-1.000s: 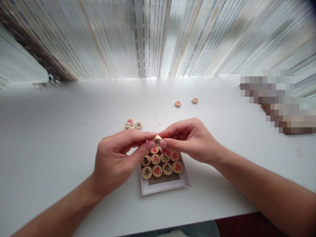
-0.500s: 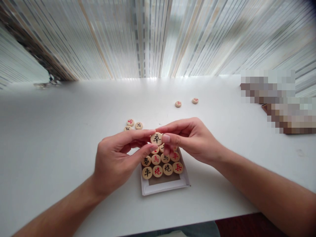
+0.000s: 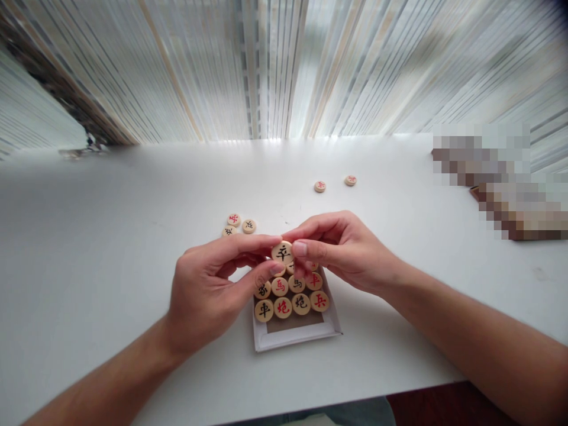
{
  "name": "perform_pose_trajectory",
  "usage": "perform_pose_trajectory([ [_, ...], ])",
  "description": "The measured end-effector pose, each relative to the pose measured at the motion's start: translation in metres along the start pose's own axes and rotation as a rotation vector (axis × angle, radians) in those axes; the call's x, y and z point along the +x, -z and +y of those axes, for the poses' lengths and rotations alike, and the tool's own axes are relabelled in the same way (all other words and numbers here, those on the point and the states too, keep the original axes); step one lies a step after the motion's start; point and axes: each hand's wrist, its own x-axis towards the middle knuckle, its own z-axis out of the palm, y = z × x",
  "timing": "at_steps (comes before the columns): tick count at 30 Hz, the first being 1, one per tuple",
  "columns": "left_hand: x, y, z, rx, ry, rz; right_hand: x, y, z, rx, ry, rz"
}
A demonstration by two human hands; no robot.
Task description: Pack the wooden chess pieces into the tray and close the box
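Note:
A round wooden Chinese chess piece [image 3: 283,252] with a black character is held up between both my hands, its lettered face towards me. My left hand [image 3: 206,284] has its thumb below the piece and its index finger along the top. On the other side, my right hand [image 3: 348,248] pinches it with thumb and fingers. Directly beneath is a shallow white box [image 3: 298,339], where several red and black lettered pieces lie in rows. The far rows are partly hidden by my fingers. Bare bottom shows along the box's near side.
Three loose pieces [image 3: 233,220] lie beyond my left hand, and two red-lettered ones [image 3: 320,187] farther back. A pixelated brown-edged object [image 3: 515,204] sits at the right of the white table [image 3: 110,236]. Striped blinds [image 3: 275,71] rise behind; the table's front edge is close to me.
The held piece has dropped very slightly and its tilt has shifted a little. Both hands keep almost the same position, and the other pieces have not moved.

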Motion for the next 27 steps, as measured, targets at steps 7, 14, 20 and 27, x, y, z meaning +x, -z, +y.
perform_pose_trajectory([
  [7, 0.001, 0.000, 0.003, -0.007, 0.013, 0.007, 0.000, 0.001, -0.002, 0.026, -0.014, -0.034],
  [14, 0.000, 0.001, 0.001, 0.018, -0.009, -0.006, 0.000, 0.001, 0.001, 0.013, 0.002, -0.031],
  [20, -0.002, 0.004, -0.003, 0.161, -0.102, -0.031, 0.000, -0.006, -0.002, 0.038, -0.025, 0.017],
  [27, -0.004, 0.003, -0.007, 0.119, -0.057, -0.014, 0.001, -0.004, 0.000, 0.050, -0.001, 0.018],
])
